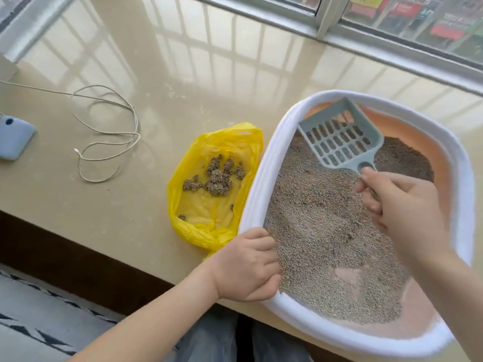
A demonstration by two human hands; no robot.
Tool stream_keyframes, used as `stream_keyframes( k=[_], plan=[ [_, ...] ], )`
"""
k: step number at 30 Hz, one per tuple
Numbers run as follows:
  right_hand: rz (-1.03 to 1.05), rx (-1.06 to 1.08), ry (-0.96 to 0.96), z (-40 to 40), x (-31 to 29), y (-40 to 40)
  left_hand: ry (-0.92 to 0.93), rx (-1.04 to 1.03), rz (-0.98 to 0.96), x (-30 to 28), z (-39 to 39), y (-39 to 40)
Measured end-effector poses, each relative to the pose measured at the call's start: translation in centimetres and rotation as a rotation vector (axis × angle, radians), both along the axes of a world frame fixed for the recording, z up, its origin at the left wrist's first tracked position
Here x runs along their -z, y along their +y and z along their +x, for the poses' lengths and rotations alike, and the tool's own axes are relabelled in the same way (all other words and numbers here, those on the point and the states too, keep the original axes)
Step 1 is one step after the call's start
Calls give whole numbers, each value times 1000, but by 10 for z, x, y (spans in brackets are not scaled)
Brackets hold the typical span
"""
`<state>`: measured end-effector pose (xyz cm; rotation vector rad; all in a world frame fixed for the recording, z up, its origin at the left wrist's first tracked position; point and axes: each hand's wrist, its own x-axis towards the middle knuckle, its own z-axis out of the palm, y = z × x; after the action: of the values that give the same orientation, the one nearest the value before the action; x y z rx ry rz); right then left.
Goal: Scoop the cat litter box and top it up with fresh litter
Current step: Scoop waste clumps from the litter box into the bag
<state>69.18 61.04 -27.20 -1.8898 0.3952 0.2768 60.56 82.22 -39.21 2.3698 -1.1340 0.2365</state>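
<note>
Head view. An oval litter box (261,184), with a broad white rim and a peach-coloured inner wall, rests on the beige tabletop (130,178) beneath a window (392,19). Grey-brown granular litter (326,231) covers most of the floor of the box; a darker patch lies at the far right, and a bare pinkish area of floor shows near the front.

The right hand (397,205) closes its fingers round the handle of a pale blue-grey slotted scoop (339,138). The scoop's blade is raised above the litter at the far end of the box, and nothing is visible in it. The left hand (248,267) grips the near-left rim, fingers curled over the edge into the box, thumb on the outside.

Just beside the box on the left, touching its rim, lies an open yellow plastic bag (209,210) holding several dark clumps (217,176). Farther left on the tabletop lie a loosely coiled white cord (112,134) and, at the frame edge, a blue rounded object (15,138).
</note>
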Motion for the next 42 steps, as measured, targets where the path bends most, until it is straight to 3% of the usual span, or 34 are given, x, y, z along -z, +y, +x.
stream_keyframes(
  k=[2, 6, 14, 22, 27, 33, 37, 42],
  plan=[
    [-40, -10, 139, -6, 6, -27, -5, 3, -3, 1, 0, -1],
    [-259, -227, 317, -17, 25, -52, -23, -5, -2, 1, 1, -2],
    [-524, -591, 142, 19, 45, 11, -37, -24, 50, -2, 1, -5],
    [-839, -780, 119, 32, 24, -14, -39, -29, 91, -2, 1, -5],
    [-814, -757, 84, 28, 15, -29, -46, -35, 81, -1, 0, -5],
    [-664, -743, -16, 33, 39, 8, -54, -51, 79, -1, 0, -5],
    [-694, -710, 78, 39, 48, -7, -50, -51, 77, 0, -1, -5],
    [-678, -719, 178, 32, 17, -68, -54, -44, 45, 1, 1, -5]
  ],
)
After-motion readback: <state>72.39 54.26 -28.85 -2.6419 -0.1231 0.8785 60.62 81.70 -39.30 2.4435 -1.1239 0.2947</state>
